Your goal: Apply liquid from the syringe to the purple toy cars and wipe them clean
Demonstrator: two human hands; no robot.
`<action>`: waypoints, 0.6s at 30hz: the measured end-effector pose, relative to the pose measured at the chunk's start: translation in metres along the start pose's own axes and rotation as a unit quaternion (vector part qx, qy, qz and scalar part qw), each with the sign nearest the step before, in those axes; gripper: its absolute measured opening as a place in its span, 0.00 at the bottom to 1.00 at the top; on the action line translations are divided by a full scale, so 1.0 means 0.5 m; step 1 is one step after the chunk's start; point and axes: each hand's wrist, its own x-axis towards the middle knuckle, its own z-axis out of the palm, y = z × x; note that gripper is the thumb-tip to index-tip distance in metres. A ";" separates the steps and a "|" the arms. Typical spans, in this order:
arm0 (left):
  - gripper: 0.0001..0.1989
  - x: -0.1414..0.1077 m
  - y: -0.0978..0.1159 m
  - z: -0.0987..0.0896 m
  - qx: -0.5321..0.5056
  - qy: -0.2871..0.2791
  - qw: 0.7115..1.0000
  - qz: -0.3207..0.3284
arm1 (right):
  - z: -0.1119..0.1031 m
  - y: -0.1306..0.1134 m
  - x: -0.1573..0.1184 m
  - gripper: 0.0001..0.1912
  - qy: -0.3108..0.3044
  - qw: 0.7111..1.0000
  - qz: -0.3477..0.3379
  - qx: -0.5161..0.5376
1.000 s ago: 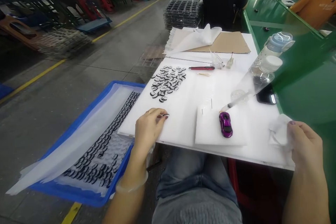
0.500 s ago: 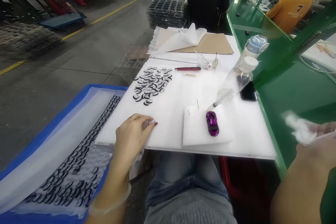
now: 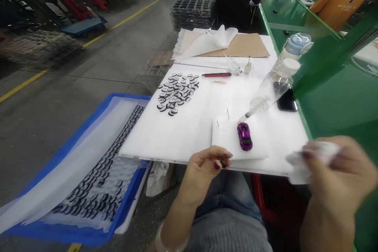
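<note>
My left hand [image 3: 203,169] is at the table's front edge, its thumb and fingertips pinching a small dark piece [image 3: 223,163], mostly hidden by the fingers. It resembles the small black-and-white curved parts [image 3: 178,90] spread loosely on the white tabletop further back. My right hand [image 3: 339,165], a little blurred, grips a crumpled white tissue [image 3: 299,163] over the table's right corner. Between and beyond both hands, a purple toy car [image 3: 245,136] rests on a white foam pad [image 3: 227,145]. A syringe [image 3: 251,112] points its tip at the car's far end.
At left, a blue tray [image 3: 118,220] holds rows of similar parts under a white sheet. On the table [image 3: 147,138] are a red cutter knife [image 3: 216,75], a clear bottle [image 3: 276,86], a phone [image 3: 288,100] and cardboard [image 3: 248,45]. Co-workers sit beyond.
My left hand has lifted a small piece from the table and moved right, nearer the foam pad. My right hand has come in leftward with the tissue, over the table's corner.
</note>
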 end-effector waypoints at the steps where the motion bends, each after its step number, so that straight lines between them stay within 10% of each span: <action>1: 0.16 0.001 -0.004 0.006 -0.022 -0.009 1.000 -0.013 | 0.024 -0.013 -0.019 0.09 -0.044 0.999 -0.001 0.004; 4: 0.14 -0.002 -0.011 0.016 -0.075 -0.022 0.996 -0.046 | 0.081 -0.041 -0.049 0.06 -0.148 0.987 -0.060 0.024; 11: 0.16 -0.011 -0.020 0.025 -0.122 -0.009 0.989 -0.088 | 0.132 -0.077 -0.045 0.07 -0.180 0.943 -0.280 0.017; 18: 0.14 -0.005 -0.025 0.031 -0.125 0.005 0.989 -0.078 | 0.118 -0.084 -0.051 0.07 -0.223 0.911 -0.343 -0.052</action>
